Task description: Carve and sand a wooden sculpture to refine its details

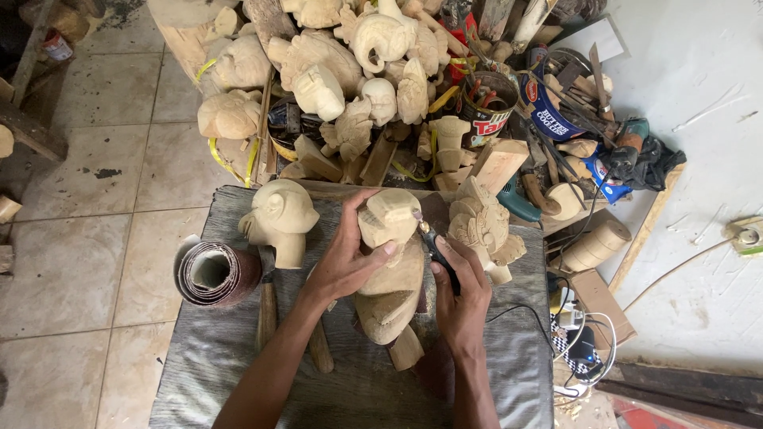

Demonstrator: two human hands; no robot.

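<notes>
**Carving on a cloth-covered bench in a crowded workshop**

A pale tiled floor [103,199] fills the left of the room, a white wall or board [699,262] the right; a heap of unfinished wooden carvings [334,71] lies beyond the bench, mixed with tins and tools; the work surface is covered with grey cloth [222,349], bearing a carved head [280,218], a detailed figure [481,226] and a sandpaper roll [216,274]; at centre lies the wooden figure [391,274]; the left hand [346,258] wraps its upper part, fingers curled; the right hand [461,290] is closed on a black rotary tool [435,248], its tip touching the wood.
</notes>
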